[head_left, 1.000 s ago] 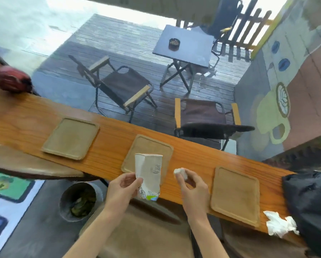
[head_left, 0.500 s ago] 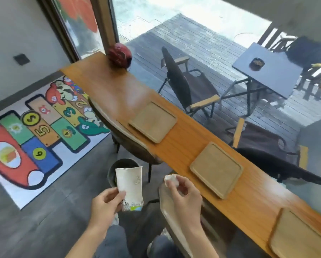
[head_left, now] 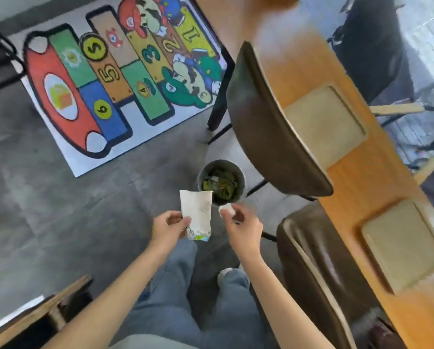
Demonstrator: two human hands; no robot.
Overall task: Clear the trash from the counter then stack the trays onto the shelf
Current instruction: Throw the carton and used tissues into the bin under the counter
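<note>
Left hand [head_left: 169, 226] pinches a flattened paper cup [head_left: 196, 214]; right hand [head_left: 241, 226] pinches a small white wad [head_left: 226, 207], both just short of the bin [head_left: 221, 181] (nothing dropped yet). Right of them, two trays [head_left: 324, 123] sit unstacked on the counter [head_left: 356, 187].
</note>
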